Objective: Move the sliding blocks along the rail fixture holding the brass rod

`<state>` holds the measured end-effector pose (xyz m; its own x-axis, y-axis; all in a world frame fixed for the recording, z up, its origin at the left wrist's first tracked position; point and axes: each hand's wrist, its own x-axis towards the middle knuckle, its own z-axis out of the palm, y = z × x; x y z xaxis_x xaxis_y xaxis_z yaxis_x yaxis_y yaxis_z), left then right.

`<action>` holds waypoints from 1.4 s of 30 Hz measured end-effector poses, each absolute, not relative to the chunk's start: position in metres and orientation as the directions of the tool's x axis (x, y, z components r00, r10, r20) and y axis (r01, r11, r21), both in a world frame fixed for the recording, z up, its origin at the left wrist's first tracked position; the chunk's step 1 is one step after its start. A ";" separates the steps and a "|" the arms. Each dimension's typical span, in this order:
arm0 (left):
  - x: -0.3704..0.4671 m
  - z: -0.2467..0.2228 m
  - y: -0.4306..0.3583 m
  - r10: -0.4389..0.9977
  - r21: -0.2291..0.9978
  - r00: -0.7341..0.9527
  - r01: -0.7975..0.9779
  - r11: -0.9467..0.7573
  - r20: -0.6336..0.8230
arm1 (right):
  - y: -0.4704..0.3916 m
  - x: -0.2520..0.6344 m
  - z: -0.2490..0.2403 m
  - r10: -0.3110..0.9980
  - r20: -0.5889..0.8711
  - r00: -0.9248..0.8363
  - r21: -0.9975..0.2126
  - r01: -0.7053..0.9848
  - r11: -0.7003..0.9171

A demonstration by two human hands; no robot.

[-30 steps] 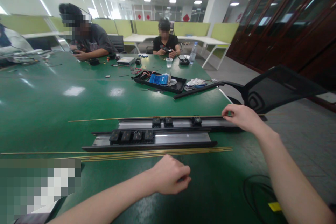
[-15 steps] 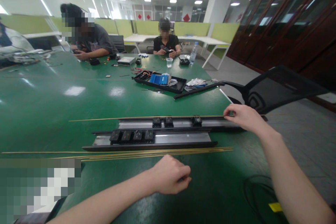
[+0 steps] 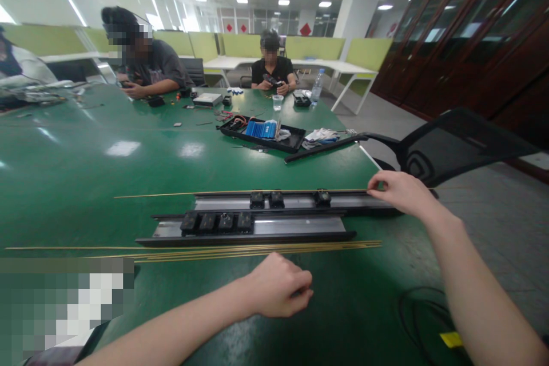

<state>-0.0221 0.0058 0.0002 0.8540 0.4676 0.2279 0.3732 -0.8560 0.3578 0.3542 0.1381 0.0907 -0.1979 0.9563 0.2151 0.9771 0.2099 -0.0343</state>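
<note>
My right hand (image 3: 397, 190) pinches a thin brass-coloured rod (image 3: 154, 195) between thumb and fingertips, at the right end of the far rail. The rod runs along the far edge of this black and silver rail (image 3: 298, 203) and sticks out past its left end. Several small black blocks (image 3: 277, 199) sit in the far rail. Parallel and closer to me is the near rail (image 3: 300, 225), with a row of black blocks (image 3: 208, 222) towards its left. My left hand (image 3: 283, 287) is curled closed over the table; nothing shows in it. Several loose brass-coloured rods (image 3: 257, 251) lie just beyond it.
On the green table (image 3: 171, 166), a black tray (image 3: 294, 140) holds a blue item and wires, beside gloves (image 3: 321, 137). A mesh chair (image 3: 463, 143) stands at the right edge. A black cable (image 3: 405, 320) is at lower right. Two people work across the table; another is far left.
Almost nothing differs. The whole view has shifted very slightly; both hands keep their pose, and the right still pinches the rod.
</note>
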 end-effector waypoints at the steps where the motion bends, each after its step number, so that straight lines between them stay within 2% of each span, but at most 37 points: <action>1: -0.022 0.000 0.006 0.468 0.358 0.854 0.373 -0.856 0.228 | 0.138 0.355 0.091 0.958 0.211 -0.196 -0.033 0.978 0.208; 42: -0.022 0.002 0.008 0.464 0.348 0.860 0.378 -0.858 0.210 | 0.139 0.371 0.093 0.998 0.025 -0.057 -0.107 0.992 0.059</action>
<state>-0.0221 0.0081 0.0023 0.8605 0.4643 0.2098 0.3779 -0.8578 0.3484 0.3711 0.1389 0.0933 -0.0566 0.9981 0.0253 0.9925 0.0590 -0.1071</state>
